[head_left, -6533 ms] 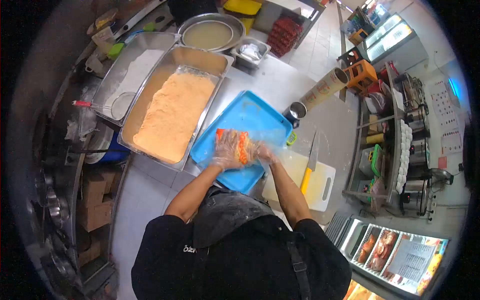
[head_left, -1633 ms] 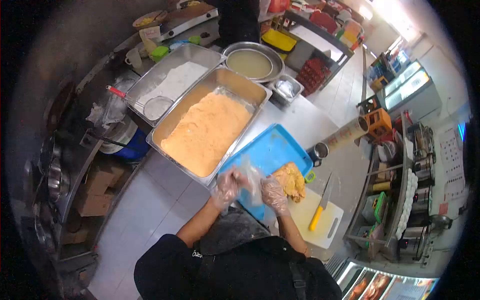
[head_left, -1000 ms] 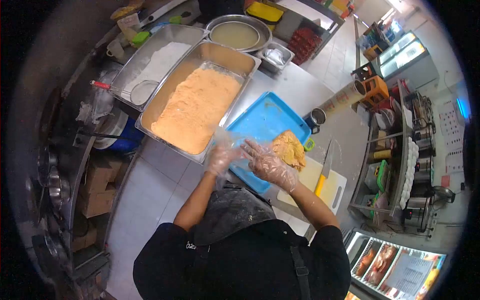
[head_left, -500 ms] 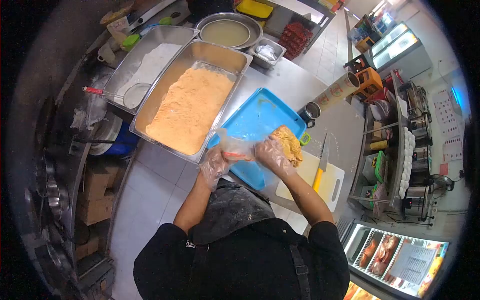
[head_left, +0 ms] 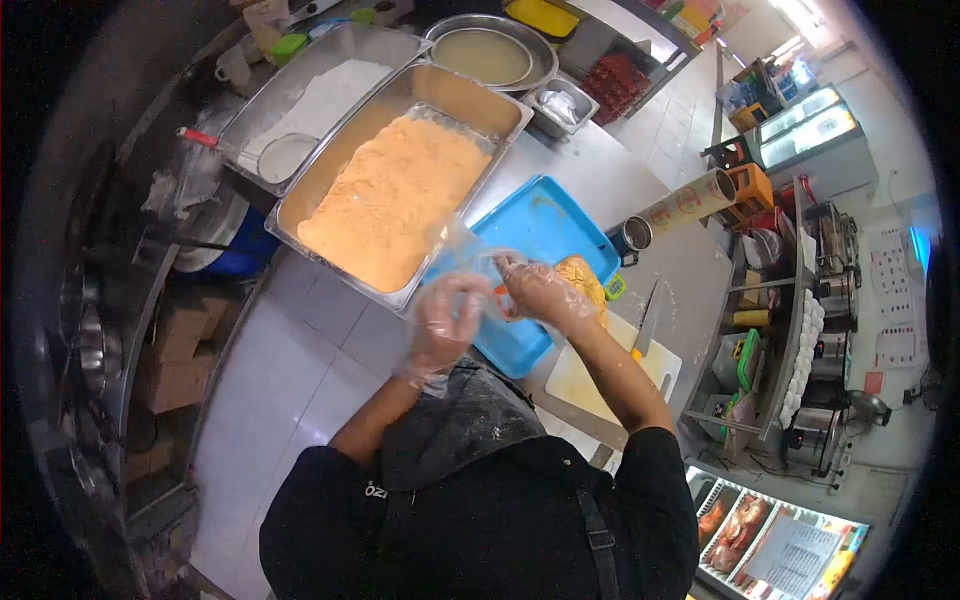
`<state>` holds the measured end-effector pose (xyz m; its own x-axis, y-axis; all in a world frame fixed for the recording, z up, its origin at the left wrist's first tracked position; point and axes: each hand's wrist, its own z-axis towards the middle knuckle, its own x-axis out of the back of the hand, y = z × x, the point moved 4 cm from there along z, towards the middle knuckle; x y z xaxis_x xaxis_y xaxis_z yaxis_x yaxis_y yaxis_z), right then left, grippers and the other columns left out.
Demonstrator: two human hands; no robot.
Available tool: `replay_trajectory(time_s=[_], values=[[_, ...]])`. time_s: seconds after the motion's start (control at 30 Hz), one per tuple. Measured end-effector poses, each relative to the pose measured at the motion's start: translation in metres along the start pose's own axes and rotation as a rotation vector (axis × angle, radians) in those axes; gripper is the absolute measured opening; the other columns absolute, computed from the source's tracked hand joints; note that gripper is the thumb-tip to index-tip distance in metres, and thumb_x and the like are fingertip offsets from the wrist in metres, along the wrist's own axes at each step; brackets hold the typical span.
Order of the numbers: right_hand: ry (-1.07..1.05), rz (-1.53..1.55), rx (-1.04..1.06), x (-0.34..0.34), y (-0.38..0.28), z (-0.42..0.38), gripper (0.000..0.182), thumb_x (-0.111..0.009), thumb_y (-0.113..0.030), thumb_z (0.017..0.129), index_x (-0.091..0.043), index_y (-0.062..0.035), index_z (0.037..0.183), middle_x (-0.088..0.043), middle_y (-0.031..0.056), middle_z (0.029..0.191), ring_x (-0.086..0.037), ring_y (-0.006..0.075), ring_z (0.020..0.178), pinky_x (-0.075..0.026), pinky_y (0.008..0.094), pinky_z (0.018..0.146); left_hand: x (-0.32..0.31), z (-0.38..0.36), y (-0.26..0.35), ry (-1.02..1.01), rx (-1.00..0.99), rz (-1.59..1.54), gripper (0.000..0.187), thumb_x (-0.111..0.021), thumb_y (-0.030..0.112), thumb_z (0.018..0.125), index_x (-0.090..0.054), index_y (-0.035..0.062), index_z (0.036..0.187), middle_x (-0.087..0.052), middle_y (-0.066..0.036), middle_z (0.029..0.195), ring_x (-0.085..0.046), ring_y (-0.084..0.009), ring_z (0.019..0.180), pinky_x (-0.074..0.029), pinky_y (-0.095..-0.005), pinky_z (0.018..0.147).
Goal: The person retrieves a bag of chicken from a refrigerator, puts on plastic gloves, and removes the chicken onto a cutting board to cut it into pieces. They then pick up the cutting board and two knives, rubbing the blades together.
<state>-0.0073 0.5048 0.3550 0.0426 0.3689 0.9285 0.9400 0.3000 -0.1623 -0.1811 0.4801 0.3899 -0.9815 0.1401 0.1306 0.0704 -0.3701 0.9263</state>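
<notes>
Both my hands wear thin clear plastic gloves. My right hand (head_left: 548, 298) is closed on a clear plastic bag (head_left: 458, 243), which is blurred and partly see-through. Just left of it, my left hand (head_left: 440, 325) has curved fingers that look apart, though motion softens them. A small orange-red patch shows between the hands; what it is I cannot make out. Below both lies a blue tray (head_left: 545, 220). A golden-yellow coated piece of food (head_left: 583, 280) rests by the tray's right end, partly hidden behind my right hand and wrist.
A deep metal pan (head_left: 405, 205) of orange powder stands left of the tray. Beyond it are a pan of white flour (head_left: 325, 100) with a sieve (head_left: 287, 157) and a round basin (head_left: 485, 55). A knife (head_left: 648, 320) lies on a white cutting board (head_left: 600, 375); a metal cup (head_left: 634, 235) stands nearby.
My left hand has shifted off the bag's end and its fingers have loosened. My right hand has turned, lifting its fingers. The whole view has swung slightly, moving the counter rightward.
</notes>
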Motion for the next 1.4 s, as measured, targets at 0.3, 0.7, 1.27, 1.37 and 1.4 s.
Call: replay_trajectory(time_s=[0.3, 0.7, 1.27, 1.37, 1.4], values=[[-0.015, -0.175, 0.255, -0.028, -0.003, 0.028, 0.052, -0.068, -0.033, 0.07, -0.055, -0.0141, 0.117, -0.066, 0.0069, 0.095, -0.061, 0.0258, 0.096, -0.036, 0.0463, 0.099, -0.022, 0.044, -0.009, -0.777, 0.285, 0.812, 0.041, -0.068, 0.043, 0.069, -0.064, 0.0108, 0.094, -0.065, -0.015, 0.09, -0.063, -0.0306, 0.081, -0.049, -0.0396, 0.072], [0.381, 0.467, 0.174, 0.014, 0.027, 0.042, 0.026, -0.065, -0.014, 0.077, -0.066, -0.0102, 0.102, -0.065, 0.0116, 0.098, -0.06, 0.0282, 0.096, -0.046, 0.0386, 0.085, -0.033, 0.026, -0.085, -0.616, 0.24, 0.958, 0.025, -0.056, 0.026, 0.082, -0.061, 0.0078, 0.099, -0.064, -0.016, 0.089, -0.063, -0.0288, 0.081, -0.049, -0.0419, 0.074], [0.283, 0.986, -0.351, -0.142, -0.012, -0.025, 0.039, -0.064, -0.029, 0.078, -0.061, 0.0029, 0.101, -0.064, 0.0207, 0.094, -0.062, 0.0311, 0.087, -0.048, 0.0378, 0.078, -0.02, -0.018, -0.011, -0.301, 0.292, 0.142, 0.018, -0.062, 0.016, 0.085, -0.065, 0.0031, 0.097, -0.065, -0.004, 0.082, -0.059, -0.0085, 0.072, -0.048, -0.0249, 0.062], [0.371, 0.937, -0.368, -0.142, -0.012, -0.021, 0.036, -0.064, -0.027, 0.078, -0.061, 0.0013, 0.1, -0.064, 0.0211, 0.093, -0.062, 0.0319, 0.087, -0.048, 0.0374, 0.077, -0.039, -0.021, -0.013, -0.353, 0.338, -0.011, 0.019, -0.062, 0.016, 0.084, -0.065, 0.0036, 0.098, -0.065, -0.004, 0.081, -0.059, -0.0091, 0.071, -0.048, -0.0251, 0.062], [0.443, 0.971, -0.363, -0.131, -0.014, -0.025, 0.034, -0.064, -0.026, 0.078, -0.062, 0.0002, 0.099, -0.064, 0.0209, 0.091, -0.062, 0.0319, 0.085, -0.048, 0.0371, 0.076, -0.042, -0.016, -0.007, -0.388, 0.335, -0.01, 0.019, -0.062, 0.016, 0.084, -0.065, 0.0036, 0.098, -0.065, -0.004, 0.081, -0.059, -0.0091, 0.071, -0.048, -0.0251, 0.062]])
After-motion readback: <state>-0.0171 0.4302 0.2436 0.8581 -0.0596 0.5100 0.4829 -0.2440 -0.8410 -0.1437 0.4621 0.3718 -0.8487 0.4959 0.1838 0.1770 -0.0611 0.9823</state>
